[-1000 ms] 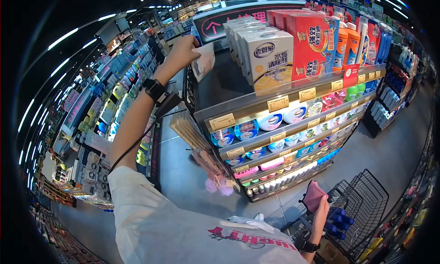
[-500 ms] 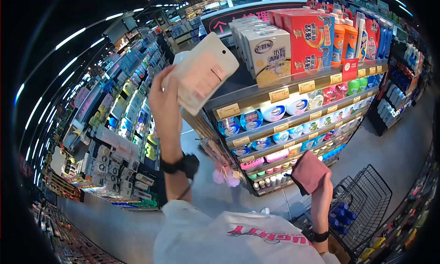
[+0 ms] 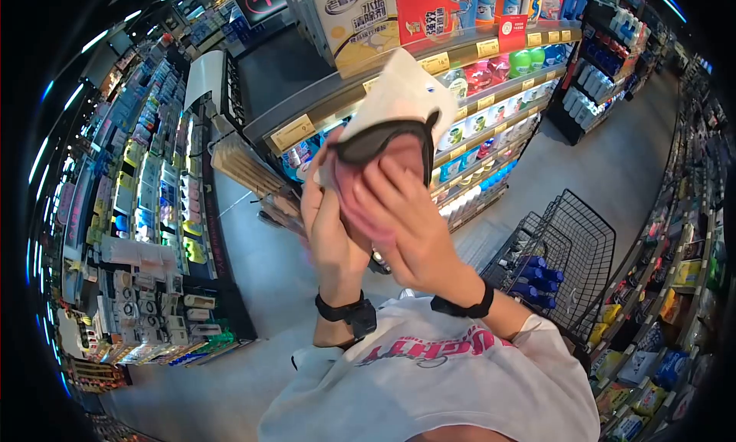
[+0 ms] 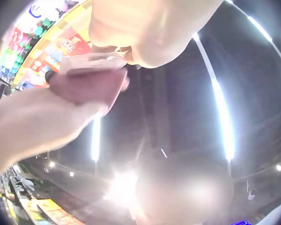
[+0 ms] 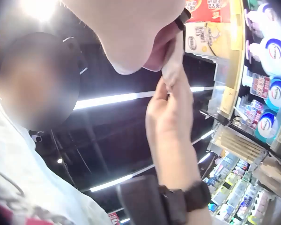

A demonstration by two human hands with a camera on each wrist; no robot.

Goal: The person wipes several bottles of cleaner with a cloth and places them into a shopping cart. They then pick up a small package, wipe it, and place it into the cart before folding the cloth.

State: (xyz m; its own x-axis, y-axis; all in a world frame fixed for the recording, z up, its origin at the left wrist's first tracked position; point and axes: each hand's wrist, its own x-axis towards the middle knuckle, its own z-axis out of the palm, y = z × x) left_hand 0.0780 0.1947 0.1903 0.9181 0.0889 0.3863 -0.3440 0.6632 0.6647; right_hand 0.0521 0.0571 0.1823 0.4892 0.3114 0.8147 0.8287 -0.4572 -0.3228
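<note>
In the head view, my left hand (image 3: 330, 227) grips the lower left side of a white packet (image 3: 406, 85). Against the packet's front lies a pink cloth piece with black edging (image 3: 360, 181), held by my right hand (image 3: 414, 227) with its fingers bent over the cloth. The two hands are close together. The left wrist view has the pink cloth (image 4: 86, 86) in my right hand (image 4: 42, 117), below my left hand (image 4: 152, 28). In the right wrist view, my left hand (image 5: 171, 112) holds the packet (image 5: 173, 61) beside the cloth (image 5: 159, 49). Hand surfaces partly hide both items.
A shelf of boxes (image 3: 356, 24) and bottles stands ahead. Price tags (image 3: 293, 132) line its edge. A black wire cart (image 3: 590, 243) with several blue-capped items (image 3: 537, 277) is at the right. More stocked shelving runs along both sides, with grey floor (image 3: 268, 289) between.
My left hand has come down and right with the packet from over the shelf top. My right hand has risen left with the pink cloth, and the two items now meet. The view has shifted.
</note>
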